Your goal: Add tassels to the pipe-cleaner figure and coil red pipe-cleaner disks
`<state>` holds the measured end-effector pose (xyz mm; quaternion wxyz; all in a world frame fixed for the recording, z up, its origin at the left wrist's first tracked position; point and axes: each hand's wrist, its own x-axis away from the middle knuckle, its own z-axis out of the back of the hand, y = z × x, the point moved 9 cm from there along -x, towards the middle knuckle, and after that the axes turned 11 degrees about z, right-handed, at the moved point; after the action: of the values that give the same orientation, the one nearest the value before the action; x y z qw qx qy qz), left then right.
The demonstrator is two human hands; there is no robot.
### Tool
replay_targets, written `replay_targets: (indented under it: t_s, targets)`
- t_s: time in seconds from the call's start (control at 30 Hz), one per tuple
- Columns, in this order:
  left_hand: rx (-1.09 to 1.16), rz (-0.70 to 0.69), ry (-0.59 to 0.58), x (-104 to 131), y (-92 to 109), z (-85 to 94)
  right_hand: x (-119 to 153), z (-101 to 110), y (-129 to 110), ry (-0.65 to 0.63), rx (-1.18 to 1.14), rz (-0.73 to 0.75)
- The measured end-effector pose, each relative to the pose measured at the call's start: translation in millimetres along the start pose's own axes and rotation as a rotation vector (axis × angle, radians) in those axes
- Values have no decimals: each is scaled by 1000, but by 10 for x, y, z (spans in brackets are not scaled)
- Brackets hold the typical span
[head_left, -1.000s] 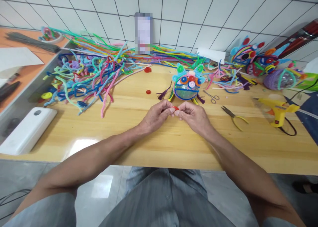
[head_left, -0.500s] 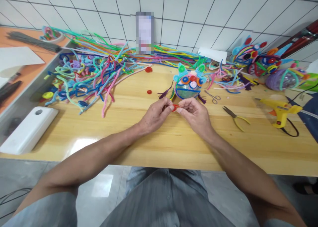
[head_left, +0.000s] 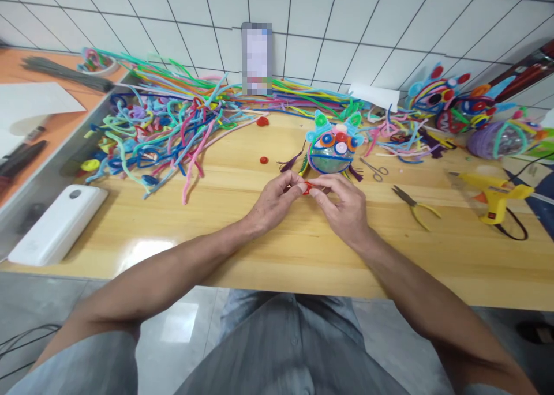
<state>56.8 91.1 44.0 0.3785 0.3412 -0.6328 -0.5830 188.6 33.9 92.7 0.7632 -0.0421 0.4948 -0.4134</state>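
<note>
Between my fingertips is a small red pipe cleaner, partly coiled and mostly covered by the fingers. My left hand pinches it from one side, and my right hand pinches it from the other, both just above the table. Right behind them stands a colourful animal head with a clear round body, blue and green ears and purple tassels. Two red coils lie to the left of it, a larger one and a smaller one.
Tangled pipe cleaners fill the left back. Small scissors, yellow-handled pliers and a yellow glue gun lie to the right. A white power bank is at the left edge. A phone leans on the tiled wall.
The red strand's free span between my hands has shortened into a more compact piece. My right fingers have closed in nearer to the left ones. The whole view has shifted slightly.
</note>
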Motion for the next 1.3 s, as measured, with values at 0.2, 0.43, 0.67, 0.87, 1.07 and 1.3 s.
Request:
replay_targets:
  t_s: [0.2, 0.43, 0.67, 0.87, 1.07, 1.3]
  targets:
    - [237, 139, 24, -23, -190, -12, 86, -106, 103, 30, -132, -160]
    - [226, 146, -99, -23, -154, -126, 139, -110, 260, 30, -292, -329]
    - [86, 64, -58, -4, -50, -47, 137, -127, 272, -32, -334, -331]
    - [126, 74, -7, 17, -38, -17, 91, -59, 144, 4, -159, -181]
    - [177, 106, 40, 23, -119, 2, 95, -86, 107, 28, -128, -191]
    - [139, 93, -17, 21, -104, -52, 141, -83, 199, 48, -198, -297]
